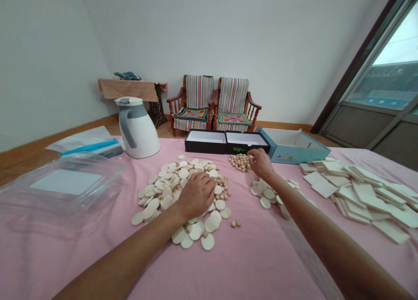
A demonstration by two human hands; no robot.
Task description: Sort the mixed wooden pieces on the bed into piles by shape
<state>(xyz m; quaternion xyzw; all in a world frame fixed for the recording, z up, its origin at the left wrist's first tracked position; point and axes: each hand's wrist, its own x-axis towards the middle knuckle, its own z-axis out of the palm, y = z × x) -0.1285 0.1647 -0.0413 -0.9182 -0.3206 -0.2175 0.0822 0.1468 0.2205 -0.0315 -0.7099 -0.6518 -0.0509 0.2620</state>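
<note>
My left hand (197, 195) lies palm down on a heap of round wooden discs (168, 182). Its fingers are bent but a little apart, and their tips are hidden among the discs. Just beyond these fingertips, small wooden cubes (225, 187) are mixed in at the heap's right side. My right hand (260, 161) is at the right edge of a separate pile of small wooden cubes (240, 162), fingers curled together. What sits between those fingers, if anything, is hidden. Two loose cubes (235, 224) lie on the pink cloth (241, 261) between my forearms.
Black box trays (205, 147) and a light blue box (298, 154) stand behind the piles. Under my right forearm are more discs (266, 193); square wooden tiles (362, 191) spread at right. To the left are a white jug (143, 134) and clear plastic packaging (72, 182).
</note>
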